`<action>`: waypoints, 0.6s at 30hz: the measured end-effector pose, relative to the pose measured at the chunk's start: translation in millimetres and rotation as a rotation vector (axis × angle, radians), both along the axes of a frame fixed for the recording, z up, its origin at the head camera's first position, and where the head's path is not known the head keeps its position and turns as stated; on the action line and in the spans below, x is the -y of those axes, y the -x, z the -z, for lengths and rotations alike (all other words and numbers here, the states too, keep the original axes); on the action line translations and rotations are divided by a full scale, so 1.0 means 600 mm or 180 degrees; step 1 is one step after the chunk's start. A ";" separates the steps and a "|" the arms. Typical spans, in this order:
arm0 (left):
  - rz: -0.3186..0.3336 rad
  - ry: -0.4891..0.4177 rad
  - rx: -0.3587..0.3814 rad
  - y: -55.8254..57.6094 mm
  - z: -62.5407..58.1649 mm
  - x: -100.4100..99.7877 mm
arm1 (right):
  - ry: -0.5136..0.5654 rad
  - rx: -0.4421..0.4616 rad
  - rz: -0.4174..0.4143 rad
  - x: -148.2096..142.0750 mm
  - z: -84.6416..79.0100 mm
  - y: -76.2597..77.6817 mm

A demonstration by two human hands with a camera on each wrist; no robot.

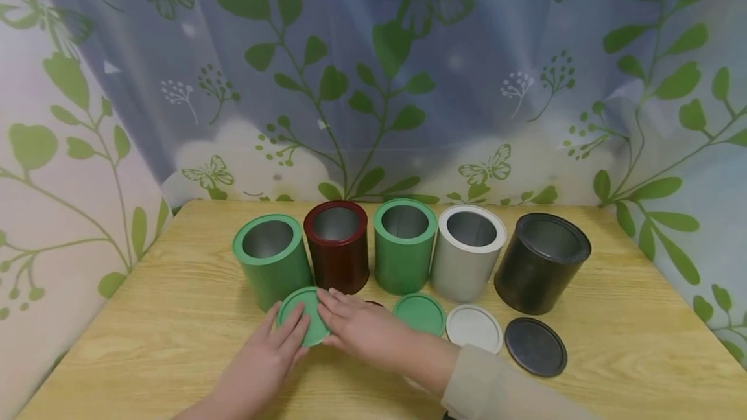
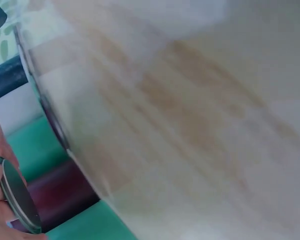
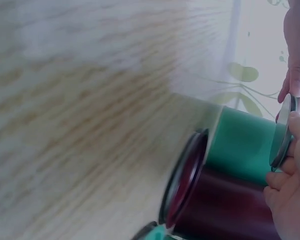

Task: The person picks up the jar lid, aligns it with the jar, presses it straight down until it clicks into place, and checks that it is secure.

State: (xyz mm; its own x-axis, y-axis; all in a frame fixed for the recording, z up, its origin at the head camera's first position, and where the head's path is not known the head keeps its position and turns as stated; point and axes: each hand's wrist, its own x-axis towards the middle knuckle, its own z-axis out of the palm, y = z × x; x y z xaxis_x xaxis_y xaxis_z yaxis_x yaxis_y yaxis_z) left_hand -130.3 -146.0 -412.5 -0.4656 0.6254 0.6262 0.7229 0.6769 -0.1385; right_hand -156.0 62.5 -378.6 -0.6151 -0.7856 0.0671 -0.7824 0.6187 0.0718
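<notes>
Between left hand (image 1: 265, 355) and right hand (image 1: 367, 329) (both in contact), green lid (image 1: 314, 324).

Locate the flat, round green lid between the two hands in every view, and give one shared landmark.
Head: the green lid, low, left of centre, between the left hand and right hand.
Left wrist: the green lid, low by the left edge, nearly edge-on.
Right wrist: the green lid, near the right edge, about mid-height.
Shared landmark: the dark red, cylindrical, metal-looking can.

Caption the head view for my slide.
Left hand and right hand hold a green lid in front of five open cans on a wood-grain table.
</notes>
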 end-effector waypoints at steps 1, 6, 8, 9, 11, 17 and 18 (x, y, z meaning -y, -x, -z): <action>0.0017 -0.0030 -0.0036 -0.001 -0.004 -0.001 | 0.0017 -0.0062 -0.0001 -0.001 -0.003 -0.002; 0.0073 -0.0120 -0.0166 -0.002 -0.024 0.000 | 0.0078 -0.0396 -0.0088 -0.002 -0.020 -0.004; 0.0082 -0.0158 -0.0170 -0.002 -0.033 0.001 | 0.0080 -0.0505 -0.0115 -0.001 -0.028 -0.004; 0.0078 -0.0172 -0.0151 -0.002 -0.037 0.001 | 0.0072 -0.0545 -0.0113 -0.001 -0.033 -0.004; 0.0062 -0.0189 -0.0126 -0.002 -0.046 0.002 | 0.0049 -0.0593 -0.0107 -0.001 -0.043 -0.004; 0.0033 -0.0214 -0.0100 0.006 -0.069 0.003 | -0.0082 -0.0677 0.0001 0.001 -0.071 0.002; 0.0030 -0.0205 -0.0094 0.007 -0.073 0.004 | -0.0101 -0.0686 0.0010 0.002 -0.074 0.003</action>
State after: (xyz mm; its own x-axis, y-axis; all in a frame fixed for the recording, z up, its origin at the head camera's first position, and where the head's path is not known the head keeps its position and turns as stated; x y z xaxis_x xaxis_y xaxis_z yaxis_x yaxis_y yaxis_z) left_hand -134.5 -148.1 -368.8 -0.4406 0.5877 0.6786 0.7256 0.6783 -0.1163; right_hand -157.8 61.5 -334.1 -0.5915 -0.7876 0.1726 -0.7449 0.6158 0.2568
